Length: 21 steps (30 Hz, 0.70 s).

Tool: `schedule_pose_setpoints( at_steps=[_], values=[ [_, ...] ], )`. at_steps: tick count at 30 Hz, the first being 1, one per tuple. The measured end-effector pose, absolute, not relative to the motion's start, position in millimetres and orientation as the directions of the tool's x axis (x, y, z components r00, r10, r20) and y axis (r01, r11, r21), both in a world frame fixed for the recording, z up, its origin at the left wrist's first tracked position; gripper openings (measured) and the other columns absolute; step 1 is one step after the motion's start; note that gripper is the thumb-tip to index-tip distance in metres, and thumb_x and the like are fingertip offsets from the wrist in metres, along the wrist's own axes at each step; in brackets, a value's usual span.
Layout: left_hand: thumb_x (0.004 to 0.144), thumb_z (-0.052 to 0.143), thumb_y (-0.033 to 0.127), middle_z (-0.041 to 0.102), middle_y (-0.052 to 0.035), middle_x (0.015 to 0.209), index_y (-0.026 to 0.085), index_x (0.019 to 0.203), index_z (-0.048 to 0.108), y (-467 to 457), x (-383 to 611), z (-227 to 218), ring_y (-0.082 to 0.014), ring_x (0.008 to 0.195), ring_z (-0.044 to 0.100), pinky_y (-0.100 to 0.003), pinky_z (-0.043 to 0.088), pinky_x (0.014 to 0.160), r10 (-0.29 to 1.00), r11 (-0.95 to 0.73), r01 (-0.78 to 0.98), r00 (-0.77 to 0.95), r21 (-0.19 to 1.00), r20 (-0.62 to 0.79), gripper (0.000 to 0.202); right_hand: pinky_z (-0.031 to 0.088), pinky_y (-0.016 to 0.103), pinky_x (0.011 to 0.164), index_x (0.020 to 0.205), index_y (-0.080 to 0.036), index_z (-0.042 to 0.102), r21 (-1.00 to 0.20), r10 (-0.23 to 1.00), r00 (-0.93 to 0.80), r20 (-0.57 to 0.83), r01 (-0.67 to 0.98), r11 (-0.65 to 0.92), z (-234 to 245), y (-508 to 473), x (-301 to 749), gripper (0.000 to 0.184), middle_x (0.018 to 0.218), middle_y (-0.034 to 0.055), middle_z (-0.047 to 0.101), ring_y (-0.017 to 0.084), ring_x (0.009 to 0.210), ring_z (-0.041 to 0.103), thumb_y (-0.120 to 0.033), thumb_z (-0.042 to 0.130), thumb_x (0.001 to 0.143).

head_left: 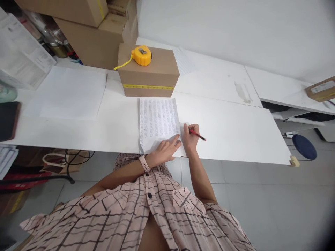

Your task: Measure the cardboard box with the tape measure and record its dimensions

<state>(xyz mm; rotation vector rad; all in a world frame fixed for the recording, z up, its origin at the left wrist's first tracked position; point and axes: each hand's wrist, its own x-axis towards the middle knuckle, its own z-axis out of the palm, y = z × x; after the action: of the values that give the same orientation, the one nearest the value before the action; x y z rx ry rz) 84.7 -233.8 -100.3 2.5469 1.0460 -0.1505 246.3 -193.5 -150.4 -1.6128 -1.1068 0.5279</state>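
Observation:
A sheet of paper covered in columns of small print lies on the white table in front of me. Across its lower right part rests my left hand, fingers stretched out flat. My right hand is closed round a red and black pencil just beside the sheet's right edge. Its dark end points to the lower right, and the other end is hidden in my fingers. Behind the sheet stands a closed cardboard box with a yellow tape measure on top.
Blank white sheets lie at the left, near a dark flat device. Larger cardboard boxes are stacked at the back left. Under some white film sits behind the small box. A blue stool stands beyond the table's right end.

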Motion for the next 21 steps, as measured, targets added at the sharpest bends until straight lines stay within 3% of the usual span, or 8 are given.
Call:
schedule_pose_setpoints(
  at_steps=[2, 5, 9, 12, 14, 16, 18, 21],
  values=[
    [0.085, 0.078, 0.024, 0.021, -0.023, 0.169, 0.018, 0.137, 0.047, -236, 83, -103, -0.0321, 0.106, 0.069, -0.044, 0.055, 0.086, 0.66, -0.65, 0.695, 0.717, 0.306, -0.226, 0.061, 0.047, 0.033, 0.08, 0.096, -0.023, 0.054, -0.871, 0.865, 0.425, 0.265, 0.491, 0.025, -151, -192, 254, 0.019, 0.092, 0.0016, 0.059, 0.017, 0.083, 0.054, -0.042, 0.056, 0.093],
    [0.088, 0.074, 0.023, 0.021, -0.0209, 0.17, 0.021, 0.139, 0.047, -240, 76, -107, -0.0343, 0.111, 0.068, -0.049, 0.054, 0.091, 0.668, -0.652, 0.69, 0.719, 0.315, -0.191, 0.058, 0.047, 0.039, 0.09, 0.11, -0.022, 0.061, -0.69, 0.889, 0.283, 0.359, 0.722, 0.049, -153, -191, 271, 0.022, 0.11, 0.0104, 0.059, 0.024, 0.1, 0.056, -0.028, 0.048, 0.094],
    [0.091, 0.067, 0.024, 0.019, -0.0173, 0.172, 0.024, 0.142, 0.047, -245, 65, -105, -0.035, 0.115, 0.066, -0.051, 0.053, 0.094, 0.662, -0.655, 0.682, 0.726, 0.324, -0.188, 0.055, 0.045, 0.043, 0.09, 0.115, -0.021, 0.067, -0.441, 0.936, 0.153, 0.317, 0.897, 0.003, -159, -188, 289, 0.039, 0.109, 0.0149, 0.06, 0.029, 0.104, 0.053, -0.011, 0.042, 0.088],
    [0.092, 0.067, 0.036, 0.025, -0.0138, 0.171, 0.025, 0.143, 0.047, -244, 53, -97, -0.0352, 0.123, 0.063, -0.048, 0.053, 0.096, 0.63, -0.647, 0.644, 0.753, 0.408, -0.19, 0.056, 0.045, 0.046, 0.094, 0.12, -0.02, 0.069, -0.397, 0.942, 0.132, 0.31, 0.918, 0.002, -161, -183, 294, 0.046, 0.11, 0.0159, 0.065, 0.031, 0.104, 0.054, -0.009, 0.038, 0.088],
    [0.091, 0.067, 0.046, 0.036, -0.0111, 0.166, 0.027, 0.143, 0.048, -235, 39, -88, -0.0316, 0.122, 0.064, -0.044, 0.055, 0.094, 0.657, -0.6, 0.603, 0.747, 0.526, -0.107, 0.059, 0.045, 0.049, 0.097, 0.125, -0.019, 0.068, -0.461, 0.926, 0.174, 0.334, 0.887, -0.001, -155, -176, 295, 0.045, 0.112, 0.0168, 0.067, 0.032, 0.107, 0.056, -0.015, 0.039, 0.091],
    [0.092, 0.065, 0.049, 0.054, -0.0095, 0.153, 0.028, 0.137, 0.053, -216, 19, -76, -0.0251, 0.111, 0.068, -0.038, 0.058, 0.087, 0.795, -0.501, 0.568, 0.601, 0.653, 0.086, 0.051, 0.045, 0.052, 0.102, 0.13, -0.019, 0.066, -0.613, 0.903, 0.248, 0.35, 0.79, 0.021, -142, -163, 293, 0.042, 0.121, 0.0174, 0.068, 0.032, 0.113, 0.058, -0.03, 0.042, 0.097],
    [0.094, 0.061, 0.047, 0.063, -0.0092, 0.136, 0.026, 0.128, 0.057, -185, -7, -60, -0.0216, 0.104, 0.067, -0.034, 0.059, 0.083, 0.923, -0.384, 0.516, 0.228, 0.766, 0.309, 0.04, 0.045, 0.053, 0.106, 0.134, -0.022, 0.064, -0.796, 0.903, 0.295, 0.314, 0.6, 0.081, -122, -142, 286, 0.048, 0.134, 0.016, 0.066, 0.031, 0.121, 0.059, -0.049, 0.046, 0.099],
    [0.092, 0.062, 0.049, 0.054, -0.0132, 0.145, 0.023, 0.134, 0.053, -121, -52, -36, -0.0256, 0.134, 0.053, -0.038, 0.049, 0.107, 0.845, -0.28, 0.378, -0.338, 0.882, 0.414, 0.05, 0.043, 0.05, 0.112, 0.137, -0.025, 0.062, -0.965, 0.956, 0.24, 0.171, 0.235, 0.114, -86, -93, 265, 0.062, 0.142, 0.0135, 0.063, 0.028, 0.13, 0.058, -0.069, 0.043, 0.097]
  ],
)
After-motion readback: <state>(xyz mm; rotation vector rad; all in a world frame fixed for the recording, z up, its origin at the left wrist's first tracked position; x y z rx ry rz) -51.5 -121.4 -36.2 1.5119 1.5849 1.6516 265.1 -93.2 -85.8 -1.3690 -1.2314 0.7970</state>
